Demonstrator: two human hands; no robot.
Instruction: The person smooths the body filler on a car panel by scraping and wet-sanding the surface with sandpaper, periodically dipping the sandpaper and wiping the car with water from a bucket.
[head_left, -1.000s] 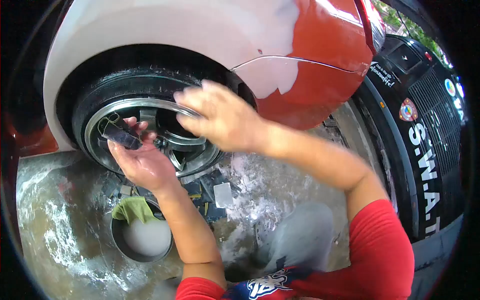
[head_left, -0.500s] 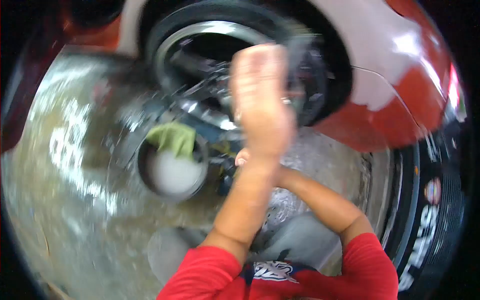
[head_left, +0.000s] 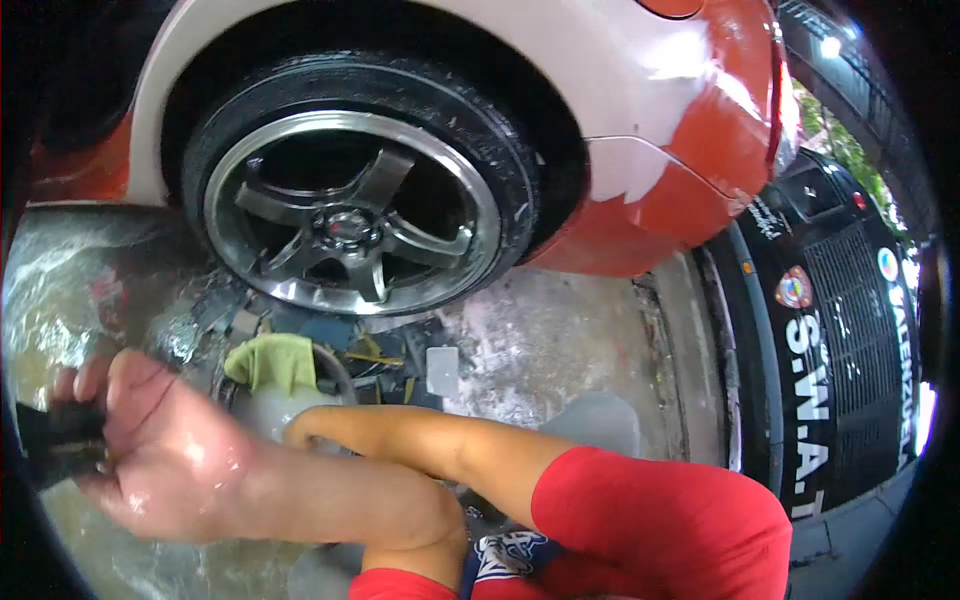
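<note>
My left hand (head_left: 175,450) is raised close to the camera at the left, its wet palm showing. Its fingers and thumb are closed round a black object (head_left: 55,445) that runs off into the dark edge, of a kind I cannot make out. Below the wheel, my right hand (head_left: 305,422) is at the bucket (head_left: 342,372), which holds whitish liquid. My left forearm and the bucket hide its fingers. Over the bucket's rim hangs a green cloth (head_left: 272,362). A dark metallic wheel (head_left: 350,232) with a bright rim and black tire (head_left: 400,85) stands beyond both hands.
An orange and pale car body (head_left: 640,210) arches over the wheel. Broken dark tile pieces (head_left: 400,350) lie around the bucket on the wet concrete floor (head_left: 560,330). To the right stands a black vehicle (head_left: 850,260) with white lettering.
My left hand has moved from in front of the wheel to the far left, nearer the camera. My right hand has shifted left to the bucket. The view has turned, showing the whole wheel.
</note>
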